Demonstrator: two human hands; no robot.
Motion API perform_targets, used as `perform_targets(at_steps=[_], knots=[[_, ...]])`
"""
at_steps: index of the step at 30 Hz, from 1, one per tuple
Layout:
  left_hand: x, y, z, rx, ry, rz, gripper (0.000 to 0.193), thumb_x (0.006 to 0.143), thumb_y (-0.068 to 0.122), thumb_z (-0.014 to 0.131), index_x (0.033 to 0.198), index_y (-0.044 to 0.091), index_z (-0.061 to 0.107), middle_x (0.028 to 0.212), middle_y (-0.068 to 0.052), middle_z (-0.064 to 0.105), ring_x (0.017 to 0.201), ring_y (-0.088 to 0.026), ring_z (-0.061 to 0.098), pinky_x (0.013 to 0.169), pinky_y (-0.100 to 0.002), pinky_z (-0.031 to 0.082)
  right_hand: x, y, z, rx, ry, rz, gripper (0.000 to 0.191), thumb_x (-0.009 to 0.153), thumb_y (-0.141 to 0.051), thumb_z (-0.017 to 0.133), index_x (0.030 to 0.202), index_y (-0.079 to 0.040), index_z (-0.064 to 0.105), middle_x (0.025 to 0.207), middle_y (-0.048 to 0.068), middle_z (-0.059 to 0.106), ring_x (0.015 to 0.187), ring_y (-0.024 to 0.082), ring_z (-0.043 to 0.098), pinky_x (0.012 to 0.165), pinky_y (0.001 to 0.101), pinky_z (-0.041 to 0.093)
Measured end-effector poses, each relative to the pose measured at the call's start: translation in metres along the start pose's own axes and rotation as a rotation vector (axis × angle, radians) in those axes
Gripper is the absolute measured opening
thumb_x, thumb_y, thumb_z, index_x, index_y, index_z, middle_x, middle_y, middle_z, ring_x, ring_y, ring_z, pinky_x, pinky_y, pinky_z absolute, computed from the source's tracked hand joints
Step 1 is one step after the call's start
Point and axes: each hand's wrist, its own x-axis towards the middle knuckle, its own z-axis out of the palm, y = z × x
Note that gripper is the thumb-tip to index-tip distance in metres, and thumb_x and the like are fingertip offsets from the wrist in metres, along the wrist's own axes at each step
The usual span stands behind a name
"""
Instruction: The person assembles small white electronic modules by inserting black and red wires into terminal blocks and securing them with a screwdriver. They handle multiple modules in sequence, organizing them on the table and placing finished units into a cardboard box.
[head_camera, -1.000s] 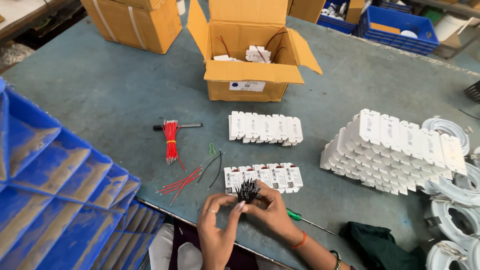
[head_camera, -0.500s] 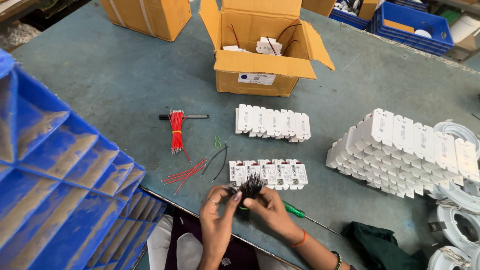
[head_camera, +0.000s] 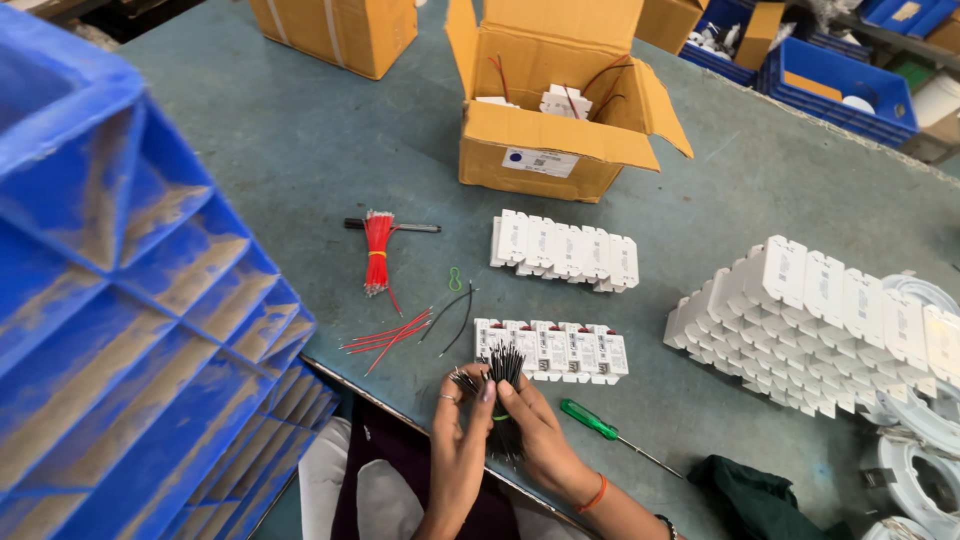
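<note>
Both my hands are at the near table edge, closed around a bundle of short black wires (head_camera: 504, 400) bound with a green band. My left hand (head_camera: 458, 440) pinches the upper strands. My right hand (head_camera: 540, 435) grips the bundle's body. Just beyond my fingers lies a row of white plastic modules (head_camera: 560, 350). A second row of white modules (head_camera: 567, 250) lies farther back. Loose red wires (head_camera: 390, 335) and two black wires (head_camera: 452, 315) lie to the left of my hands.
A bound red wire bundle (head_camera: 377, 250) lies across a black tool. A green-handled screwdriver (head_camera: 600, 425) is right of my hands. A big stack of white modules (head_camera: 820, 320) fills the right side. An open cardboard box (head_camera: 555, 110) is at the back, stacked blue crates (head_camera: 130, 300) at left.
The view has shifted, so the table items sit slightly differently in frame. My hands stay on the black wire bundle, and my fingers have moved a little on its strands.
</note>
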Motion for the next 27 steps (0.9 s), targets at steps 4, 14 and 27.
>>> perform_targets(at_steps=[4,14,27], knots=[[-0.004,0.003,0.001,0.008,0.069,0.128,0.028,0.093,0.012,0.073,0.115,-0.002,0.064,0.102,-0.006,0.07,0.092,-0.008,0.063,0.081,-0.023,0.052,-0.003,0.005,0.007,-0.202,-0.066,-0.142,0.034,0.107,-0.021,0.052,0.134,-0.001,0.056,0.118,0.004,0.064,0.109,0.01,0.056,0.098,0.0277,0.045],[-0.003,-0.012,-0.01,-0.148,0.253,-0.05,0.014,0.094,0.013,0.072,0.1,0.001,0.07,0.089,-0.002,0.07,0.075,-0.005,0.057,0.062,-0.025,0.042,-0.01,-0.005,0.036,-0.057,-0.034,-0.091,0.035,0.101,-0.019,0.048,0.134,-0.009,0.053,0.116,0.003,0.065,0.104,0.01,0.06,0.091,0.0278,0.05],[-0.004,-0.002,-0.011,0.046,-0.004,0.277,0.019,0.107,0.02,0.053,0.106,0.004,0.063,0.1,-0.001,0.054,0.083,-0.003,0.052,0.069,-0.02,0.044,-0.016,-0.022,0.051,0.003,-0.003,0.023,0.024,0.101,-0.022,0.051,0.114,-0.003,0.059,0.097,0.002,0.065,0.087,0.009,0.062,0.079,0.026,0.052]])
